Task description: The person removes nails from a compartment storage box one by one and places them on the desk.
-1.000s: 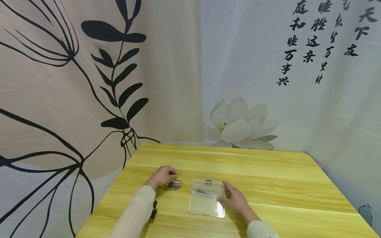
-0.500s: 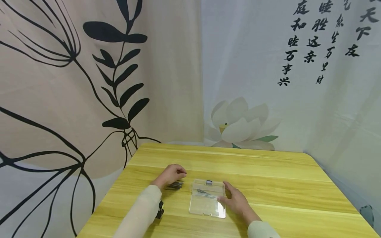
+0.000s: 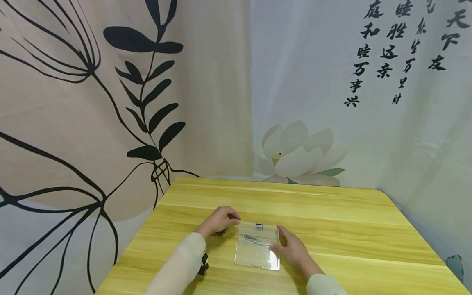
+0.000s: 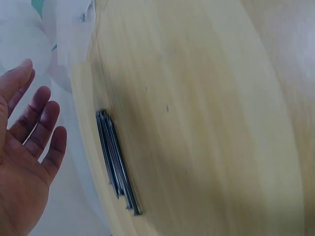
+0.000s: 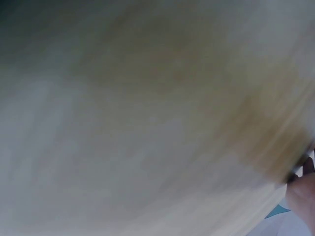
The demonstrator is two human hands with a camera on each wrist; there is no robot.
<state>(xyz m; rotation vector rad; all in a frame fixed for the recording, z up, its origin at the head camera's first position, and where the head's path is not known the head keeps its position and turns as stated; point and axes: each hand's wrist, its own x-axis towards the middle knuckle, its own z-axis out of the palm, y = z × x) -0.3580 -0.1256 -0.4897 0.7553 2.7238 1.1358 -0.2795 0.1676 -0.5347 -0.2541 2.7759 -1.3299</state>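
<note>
A clear plastic box (image 3: 254,260) lies opened flat on the table, with a few thin grey nails (image 3: 252,239) inside. My right hand (image 3: 293,248) holds its right edge between thumb and fingers; in the right wrist view only a bit of a hand (image 5: 302,199) shows, blurred. Just off the box's far left corner is my left hand (image 3: 221,219), raised, thumb and index finger close together. Whether a nail sits between them is hidden. Several dark nails (image 4: 115,162) lie bundled side by side on the table beside that hand, mostly covered by it in the head view.
The yellow wood-grain table (image 3: 332,221) extends around the box on every side. Behind it hangs a printed curtain (image 3: 217,123) that meets the far edge. A dark strapped device (image 3: 203,264) sits at the left wrist.
My left hand has moved right, from above the nail bundle to the box's left corner, and its arm covers more of the bundle. The right hand and the box have stayed put.
</note>
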